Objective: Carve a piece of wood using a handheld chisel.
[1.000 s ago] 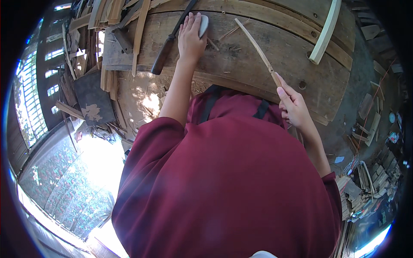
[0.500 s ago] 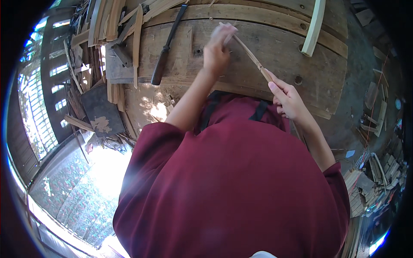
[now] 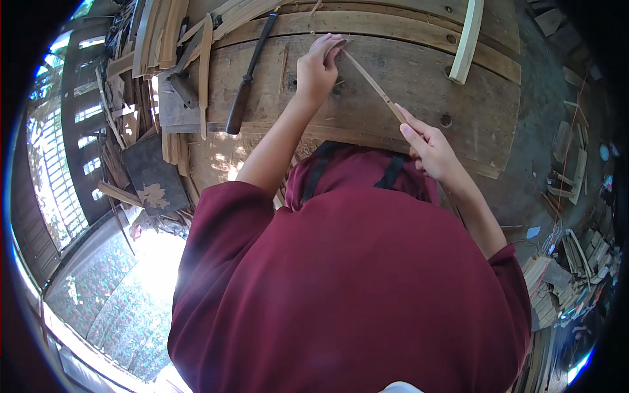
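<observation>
A thin, pale wooden stick (image 3: 370, 80) slants above the workbench (image 3: 255, 111). Its near end is gripped by my right hand (image 3: 429, 145), the thumb laid along it. My left hand (image 3: 317, 71) is closed at the stick's far tip. A small, dark, thin piece shows between its fingers there, too small to name. Left of that hand lies a long dark tool (image 3: 249, 75) with a wooden handle, apart from both hands.
A squared pale wooden bar (image 3: 468, 46) rests at the bench's far right. Wooden strips (image 3: 206, 72) and boards (image 3: 171, 33) are piled at the far left, near a dark wooden block (image 3: 182, 90). Round holes (image 3: 446, 120) pierce the bench top. Scrap wood lies on the right floor.
My left hand, blurred half a second ago, has shifted slightly left and now shows sharply at the stick's tip. The right hand keeps its hold; the whole view has shifted a little.
</observation>
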Motion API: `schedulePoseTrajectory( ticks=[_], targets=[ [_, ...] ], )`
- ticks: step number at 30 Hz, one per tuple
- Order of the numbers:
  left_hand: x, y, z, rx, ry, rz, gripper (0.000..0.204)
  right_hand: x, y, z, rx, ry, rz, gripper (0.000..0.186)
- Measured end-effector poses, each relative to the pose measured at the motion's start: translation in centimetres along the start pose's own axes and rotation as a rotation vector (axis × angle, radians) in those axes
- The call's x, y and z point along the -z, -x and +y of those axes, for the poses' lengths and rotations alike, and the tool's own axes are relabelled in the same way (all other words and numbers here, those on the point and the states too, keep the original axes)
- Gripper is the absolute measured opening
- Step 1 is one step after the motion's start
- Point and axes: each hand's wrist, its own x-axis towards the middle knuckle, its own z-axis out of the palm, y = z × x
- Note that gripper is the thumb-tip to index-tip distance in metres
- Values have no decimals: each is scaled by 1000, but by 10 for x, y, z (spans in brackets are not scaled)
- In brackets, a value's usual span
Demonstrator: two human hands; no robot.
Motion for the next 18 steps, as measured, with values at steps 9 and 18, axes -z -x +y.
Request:
schedulePoseTrajectory(
  ticks=[9,18],
  targets=[
    [-5,-5,-8,-38,-89,49,27,-3,-1,2,-12,7,24,50],
    [28,-32,-3,-24,31,286,28,5,8,1,-47,-29,177,49]
  ],
)
